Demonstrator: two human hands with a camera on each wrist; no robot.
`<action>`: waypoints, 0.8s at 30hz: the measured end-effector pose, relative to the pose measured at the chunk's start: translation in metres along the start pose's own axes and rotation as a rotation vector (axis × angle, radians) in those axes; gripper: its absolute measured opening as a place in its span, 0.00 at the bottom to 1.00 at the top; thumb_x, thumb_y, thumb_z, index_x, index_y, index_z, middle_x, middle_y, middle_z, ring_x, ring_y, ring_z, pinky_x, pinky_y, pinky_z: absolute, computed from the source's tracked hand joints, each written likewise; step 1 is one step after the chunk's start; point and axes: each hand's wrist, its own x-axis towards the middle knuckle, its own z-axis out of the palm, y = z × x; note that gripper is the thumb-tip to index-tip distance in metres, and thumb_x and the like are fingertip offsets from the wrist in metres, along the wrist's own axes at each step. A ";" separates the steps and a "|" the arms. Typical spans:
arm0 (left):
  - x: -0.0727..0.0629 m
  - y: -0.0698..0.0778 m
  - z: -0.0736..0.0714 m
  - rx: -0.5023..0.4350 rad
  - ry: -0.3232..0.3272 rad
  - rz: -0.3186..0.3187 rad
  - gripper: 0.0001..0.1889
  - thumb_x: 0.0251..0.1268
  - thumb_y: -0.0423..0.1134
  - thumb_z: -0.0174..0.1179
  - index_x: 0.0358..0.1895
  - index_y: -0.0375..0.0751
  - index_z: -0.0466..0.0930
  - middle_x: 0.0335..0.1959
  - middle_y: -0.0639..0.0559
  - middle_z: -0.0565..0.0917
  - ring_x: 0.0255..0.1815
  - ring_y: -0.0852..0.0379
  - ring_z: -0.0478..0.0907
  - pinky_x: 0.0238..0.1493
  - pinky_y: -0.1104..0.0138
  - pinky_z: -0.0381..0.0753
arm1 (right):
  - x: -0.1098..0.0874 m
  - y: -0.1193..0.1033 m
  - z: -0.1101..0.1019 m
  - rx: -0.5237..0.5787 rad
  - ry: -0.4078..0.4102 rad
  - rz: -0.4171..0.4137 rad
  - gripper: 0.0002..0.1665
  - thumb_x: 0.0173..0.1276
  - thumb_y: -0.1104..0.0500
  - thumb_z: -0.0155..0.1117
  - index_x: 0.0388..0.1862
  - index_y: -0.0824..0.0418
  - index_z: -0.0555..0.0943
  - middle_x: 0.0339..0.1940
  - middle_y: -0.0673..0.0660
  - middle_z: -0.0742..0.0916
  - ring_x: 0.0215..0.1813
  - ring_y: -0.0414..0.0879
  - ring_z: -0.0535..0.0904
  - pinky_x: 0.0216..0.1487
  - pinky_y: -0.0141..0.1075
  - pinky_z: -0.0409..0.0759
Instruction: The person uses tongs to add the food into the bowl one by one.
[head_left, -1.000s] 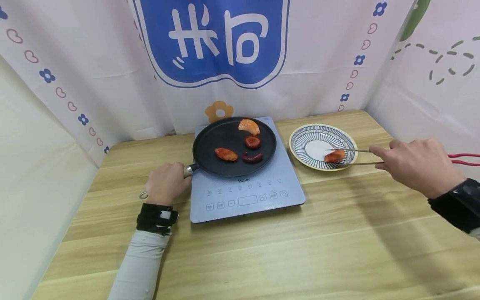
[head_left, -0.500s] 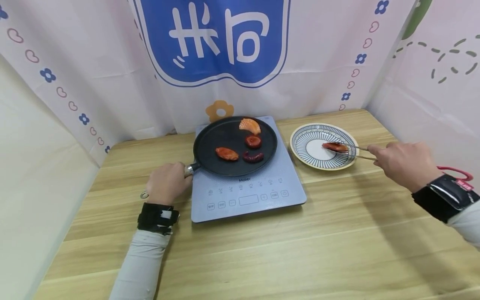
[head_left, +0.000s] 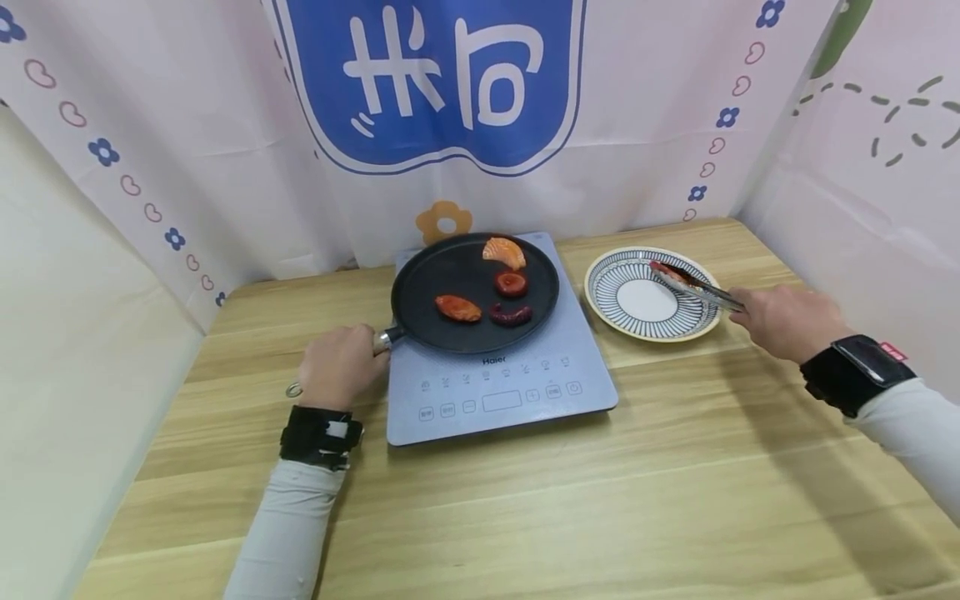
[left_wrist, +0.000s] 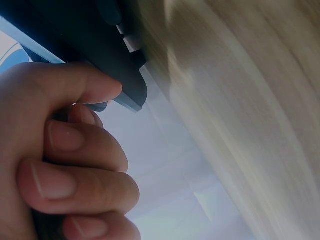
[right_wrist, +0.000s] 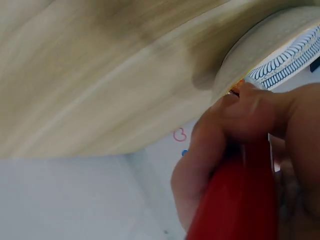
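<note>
My left hand [head_left: 335, 364] grips the handle [head_left: 384, 339] of a black flat frying pan [head_left: 431, 279] on an induction cooker [head_left: 498, 429]; its curled fingers [left_wrist: 95, 187] fill the left wrist view. In the pan lie a reddish wing-like piece [head_left: 458, 308], an orange striped slice [head_left: 504, 252], a round red piece [head_left: 512, 283] and a dark red curled piece [head_left: 511, 315]. My right hand [head_left: 787, 321] holds metal tongs [head_left: 716, 296] with red handles [right_wrist: 235, 195]. Their tips pinch a reddish-orange piece of food [head_left: 666, 272] over the far right part of a patterned plate [head_left: 647, 302].
The cooker and plate stand side by side on a wooden table [head_left: 525, 525]. Behind them hangs a white printed cloth [head_left: 637, 83] with a blue emblem. Another printed cloth [head_left: 862, 217] borders the right side. A pale wall [head_left: 82, 333] is at the left.
The tongs have drawn together on the reddish piece, turned it, and carried it toward the plate's far side. My right hand has shifted left. My left hand stays on the pan handle.
</note>
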 end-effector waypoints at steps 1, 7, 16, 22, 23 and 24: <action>0.000 0.000 0.000 -0.002 0.000 0.001 0.15 0.70 0.44 0.60 0.25 0.42 0.74 0.19 0.50 0.73 0.20 0.52 0.71 0.19 0.62 0.66 | 0.001 0.001 0.000 0.009 -0.008 0.003 0.07 0.77 0.58 0.61 0.43 0.62 0.77 0.24 0.57 0.83 0.27 0.57 0.81 0.24 0.55 0.76; -0.001 0.000 -0.002 0.006 -0.003 -0.004 0.15 0.70 0.43 0.60 0.24 0.42 0.74 0.19 0.50 0.73 0.20 0.52 0.70 0.20 0.62 0.66 | 0.007 0.008 0.007 0.049 0.046 0.007 0.21 0.78 0.55 0.61 0.61 0.67 0.81 0.36 0.70 0.89 0.36 0.67 0.86 0.31 0.61 0.80; -0.001 0.002 0.000 0.011 -0.003 -0.008 0.16 0.71 0.44 0.61 0.25 0.42 0.73 0.19 0.50 0.72 0.20 0.52 0.70 0.19 0.62 0.65 | 0.012 0.010 0.010 0.125 0.015 0.043 0.25 0.81 0.50 0.57 0.66 0.65 0.80 0.21 0.57 0.88 0.34 0.58 0.86 0.34 0.53 0.78; -0.001 0.002 0.000 0.015 0.009 -0.011 0.16 0.70 0.43 0.61 0.23 0.43 0.72 0.18 0.51 0.71 0.19 0.53 0.69 0.18 0.63 0.64 | 0.014 0.007 0.009 0.173 -0.044 0.078 0.27 0.83 0.47 0.54 0.70 0.64 0.78 0.12 0.45 0.83 0.35 0.54 0.87 0.33 0.47 0.76; -0.001 0.002 0.000 0.017 0.009 -0.011 0.16 0.71 0.43 0.61 0.23 0.43 0.72 0.18 0.51 0.71 0.19 0.53 0.69 0.18 0.63 0.64 | 0.014 0.005 0.009 0.185 -0.048 0.082 0.28 0.83 0.47 0.53 0.70 0.64 0.77 0.12 0.45 0.84 0.34 0.53 0.87 0.33 0.46 0.76; -0.001 0.002 0.000 0.017 0.008 -0.011 0.16 0.71 0.44 0.61 0.23 0.43 0.72 0.18 0.50 0.72 0.19 0.53 0.70 0.19 0.63 0.65 | 0.014 0.004 0.010 0.196 -0.054 0.091 0.28 0.83 0.46 0.53 0.70 0.63 0.77 0.12 0.46 0.84 0.34 0.52 0.86 0.32 0.45 0.75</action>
